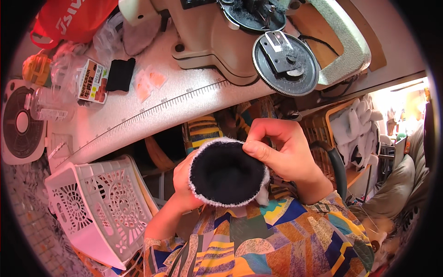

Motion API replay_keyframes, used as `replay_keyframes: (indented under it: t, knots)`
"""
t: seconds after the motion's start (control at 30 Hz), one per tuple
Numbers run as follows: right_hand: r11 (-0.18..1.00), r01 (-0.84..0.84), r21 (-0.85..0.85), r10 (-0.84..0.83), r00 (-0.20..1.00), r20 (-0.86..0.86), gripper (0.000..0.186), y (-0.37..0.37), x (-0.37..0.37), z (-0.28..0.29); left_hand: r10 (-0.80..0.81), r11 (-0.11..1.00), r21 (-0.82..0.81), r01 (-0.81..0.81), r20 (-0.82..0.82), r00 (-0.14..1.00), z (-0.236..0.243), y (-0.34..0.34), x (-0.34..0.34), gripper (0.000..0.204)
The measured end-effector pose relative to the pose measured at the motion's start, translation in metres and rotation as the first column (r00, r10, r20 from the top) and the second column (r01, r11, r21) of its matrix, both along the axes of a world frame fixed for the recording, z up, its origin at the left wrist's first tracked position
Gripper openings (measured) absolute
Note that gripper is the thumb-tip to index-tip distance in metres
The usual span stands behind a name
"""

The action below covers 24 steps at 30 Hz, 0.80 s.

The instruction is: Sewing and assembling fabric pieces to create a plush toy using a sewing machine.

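Note:
Between my hands, over my lap, is a round fabric piece (226, 173), black and soft on its upper face with a pale fuzzy rim. I cannot tell whether it is a cuff, a cap or some other sewn item. My left hand (183, 183) grips its left side, the fingers mostly hidden behind and beneath it. At the upper right edge, my right hand (286, 152) pinches the rim between thumb and forefinger. A pale fluffy part (262, 197) hangs below its lower right side.
Ahead stands a beige sewing machine (207, 41) with a toothed metal disc (286, 64), on a table (124, 111) marked with a ruler scale. Plastic bags, a snack packet (92, 81) and black cloth (121, 75) lie left. A white basket (110, 203) sits lower left; pale fuzzy pieces (353, 129) fill a rack at right.

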State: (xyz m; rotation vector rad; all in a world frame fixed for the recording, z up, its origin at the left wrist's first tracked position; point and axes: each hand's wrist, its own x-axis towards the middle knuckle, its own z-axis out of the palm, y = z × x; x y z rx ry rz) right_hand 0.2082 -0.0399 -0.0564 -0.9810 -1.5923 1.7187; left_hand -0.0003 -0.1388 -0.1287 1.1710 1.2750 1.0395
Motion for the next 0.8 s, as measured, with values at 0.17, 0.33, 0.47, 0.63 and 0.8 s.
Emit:
replay_keyframes:
  t: [0.17, 0.33, 0.47, 0.63, 0.8]
  knots:
    - [1.0, -0.005, -0.012, 0.004, 1.0, -0.012, 0.022, 0.0, 0.002, 0.0, -0.008, 0.998, 0.065, 0.012, -0.054, 0.999, 0.008, 0.001, 0.0, 0.057]
    - [0.972, 0.079, 0.22, -0.063, 0.995, -0.078, 0.021, -0.004, 0.001, -0.002, 0.031, 0.979, 0.204, 0.002, -0.162, 0.986, 0.024, 0.005, 0.005, 0.055]
    - [0.647, -0.005, 0.762, -0.067, 0.996, 0.064, 0.034, -0.004, 0.006, 0.008, 0.187, 0.894, 0.448, -0.019, -0.333, 0.924, 0.033, 0.006, 0.007, 0.05]
    - [0.377, -0.068, 0.924, -0.096, 0.989, 0.111, 0.028, -0.021, 0.006, 0.003, 0.259, 0.837, 0.543, 0.071, -0.506, 0.823, 0.037, -0.001, -0.003, 0.044]
    - [0.449, 0.014, 0.894, -0.08, 0.996, 0.025, 0.025, -0.02, 0.005, 0.003, 0.227, 0.841, 0.516, 0.162, -0.609, 0.76, 0.036, -0.004, -0.005, 0.038]
